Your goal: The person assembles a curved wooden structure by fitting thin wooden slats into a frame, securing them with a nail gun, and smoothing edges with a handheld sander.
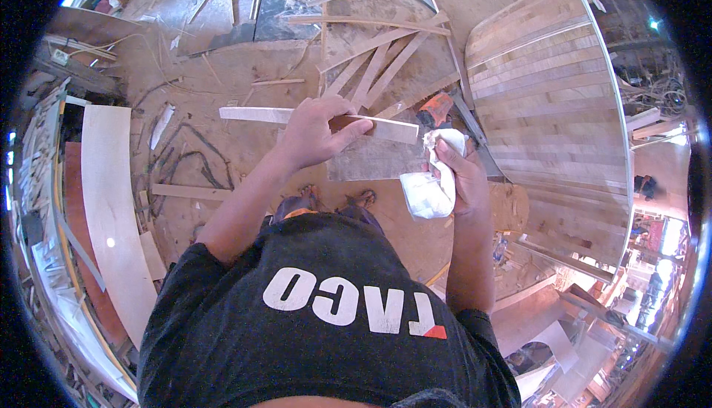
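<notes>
My left hand [315, 135] is closed around a thin, pale wooden strip [397, 130], which it holds up roughly level in front of me. The thumb lies along the near side, and the strip sticks out past the hand on both ends. In my right hand [469, 174] is a soft, crumpled white bag [430, 196], gripped near its gathered top. Its upper end is close to the strip's right end; I cannot tell whether they touch. What the bag holds is hidden.
An orange tool [436, 109] lies just beyond the bag. Loose wooden strips [386, 63] are heaped ahead. A large panel of joined strips [549, 111] stands at the right, a long pale board [115, 215] at the left. A dark cord [194, 135] loops over the floor.
</notes>
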`<state>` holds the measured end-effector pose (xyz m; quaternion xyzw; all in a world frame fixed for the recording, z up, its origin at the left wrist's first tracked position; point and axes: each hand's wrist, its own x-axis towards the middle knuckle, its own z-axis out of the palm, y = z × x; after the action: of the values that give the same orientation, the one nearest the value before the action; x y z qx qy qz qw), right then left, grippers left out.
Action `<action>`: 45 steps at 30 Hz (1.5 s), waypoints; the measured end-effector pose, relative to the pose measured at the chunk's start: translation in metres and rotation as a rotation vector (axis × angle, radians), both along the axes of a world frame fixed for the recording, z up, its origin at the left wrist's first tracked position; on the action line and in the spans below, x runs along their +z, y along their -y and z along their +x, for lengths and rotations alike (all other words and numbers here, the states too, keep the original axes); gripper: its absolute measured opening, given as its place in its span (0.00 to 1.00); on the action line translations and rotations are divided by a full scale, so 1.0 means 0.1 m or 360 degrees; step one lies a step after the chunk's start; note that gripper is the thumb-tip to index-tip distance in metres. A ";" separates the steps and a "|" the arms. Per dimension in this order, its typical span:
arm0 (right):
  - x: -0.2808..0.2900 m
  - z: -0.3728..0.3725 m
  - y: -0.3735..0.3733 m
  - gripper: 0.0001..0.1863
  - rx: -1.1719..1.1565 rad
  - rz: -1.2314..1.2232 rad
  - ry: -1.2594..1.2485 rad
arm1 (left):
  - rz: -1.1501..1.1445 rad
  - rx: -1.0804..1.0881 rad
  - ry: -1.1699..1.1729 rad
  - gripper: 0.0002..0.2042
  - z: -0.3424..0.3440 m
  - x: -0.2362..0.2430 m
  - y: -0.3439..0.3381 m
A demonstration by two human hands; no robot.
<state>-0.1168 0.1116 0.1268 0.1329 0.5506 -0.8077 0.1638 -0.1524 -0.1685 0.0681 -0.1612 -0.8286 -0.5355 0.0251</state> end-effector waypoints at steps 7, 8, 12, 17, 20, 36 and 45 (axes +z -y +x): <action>0.07 -0.04 0.02 0.12 0.0036 0.0050 0.0012 | 0.0113 -0.0051 0.0016 0.12 -0.03 -0.05 0.01; 0.08 -0.05 0.02 0.12 0.0056 0.0101 0.0007 | 0.0125 -0.0072 -0.0033 0.10 -0.03 -0.04 0.01; 0.12 -0.07 0.03 0.13 0.0065 0.0125 0.0021 | 0.0112 -0.0110 -0.0008 0.10 -0.04 -0.03 0.01; 0.17 -0.06 0.10 0.13 0.0013 0.0213 0.0005 | 0.0160 -0.0106 -0.0084 0.10 -0.04 -0.02 0.00; 0.20 -0.05 0.10 0.13 0.0051 0.0306 0.0013 | 0.0174 -0.0141 -0.0030 0.09 -0.05 0.02 0.01; 0.39 -0.18 0.04 0.12 0.0196 0.0498 0.0012 | 0.0281 -0.0150 0.0110 0.10 -0.09 -0.04 -0.02; 0.32 -0.22 0.30 0.14 -0.0111 0.0239 -0.0123 | 0.0761 -0.0242 0.0906 0.18 -0.23 0.08 0.28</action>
<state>-0.1393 0.0818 0.1586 0.1326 0.6105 -0.7739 0.1038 -0.1757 -0.1963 0.0761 -0.0566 -0.6397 -0.7375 -0.2089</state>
